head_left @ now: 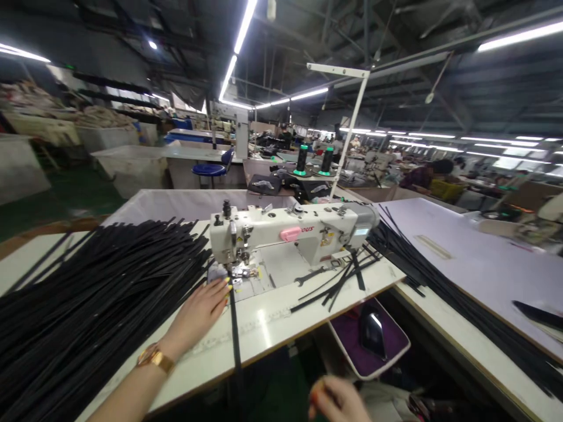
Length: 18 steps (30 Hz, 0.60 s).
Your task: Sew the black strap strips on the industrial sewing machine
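A white sewing machine (281, 234) stands on the pale table (264, 334). One black strip (235, 334) runs from under its needle area down over the table's front edge. My left hand (206, 305) lies flat beside the needle area, fingers stretched out, fingertips at the strip's left edge. Below the table edge, at the bottom of the view, my right hand (336, 398) is curled and blurred; whether it holds anything is hidden. A large pile of black strips (101, 287) covers the table to the left.
A wrench (310, 275) and loose black strips (338, 284) lie right of the needle area. A purple-lined bin (369, 346) hangs below the table. More long strips (466, 316) lie at the right. Two thread cones (301, 161) and a thread stand (352, 126) rise behind the machine.
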Tool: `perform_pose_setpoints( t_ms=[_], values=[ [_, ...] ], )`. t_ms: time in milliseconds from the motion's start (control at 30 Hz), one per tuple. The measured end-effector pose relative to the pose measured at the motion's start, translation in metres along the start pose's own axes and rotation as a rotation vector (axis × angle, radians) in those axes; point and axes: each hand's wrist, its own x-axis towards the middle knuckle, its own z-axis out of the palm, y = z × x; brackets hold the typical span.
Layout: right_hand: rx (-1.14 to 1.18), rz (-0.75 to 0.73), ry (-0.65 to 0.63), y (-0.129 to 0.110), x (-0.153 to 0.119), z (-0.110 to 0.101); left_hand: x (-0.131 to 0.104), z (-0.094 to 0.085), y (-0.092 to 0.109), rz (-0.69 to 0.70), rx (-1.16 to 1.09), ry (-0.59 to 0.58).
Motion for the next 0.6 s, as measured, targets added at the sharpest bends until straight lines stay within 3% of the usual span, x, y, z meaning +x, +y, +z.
perform_pose_setpoints(
  t_ms=[100, 133, 200, 267, 367, 500, 600],
  values=[
    [-0.591, -0.070, 0.388, 0.000, 0.033, -0.091, -0.001, 0.007, -0.007, 0.033, 0.034, -0.010],
    [-0.827, -0.050, 0.450, -0.003, 0.041, -0.120, -0.001, 0.008, -0.008, 0.044, 0.045, -0.011],
    [-0.967, -0.003, 0.532, -0.010, 0.057, -0.166, -0.001, 0.010, -0.011, 0.057, 0.067, -0.010],
    [-1.079, 0.023, 0.548, -0.016, 0.073, -0.193, -0.001, 0.011, -0.012, 0.059, 0.081, -0.011],
    [-1.216, 0.032, 0.482, -0.018, 0.098, -0.202, -0.001, 0.011, -0.011, 0.046, 0.083, -0.010],
    [-1.338, 0.014, 0.387, -0.014, 0.123, -0.189, 0.000, 0.007, -0.007, 0.040, 0.067, 0.006],
    [-1.391, -0.010, 0.364, -0.016, 0.128, -0.186, 0.002, 0.000, 0.000, 0.032, 0.049, 0.007]
  ],
)
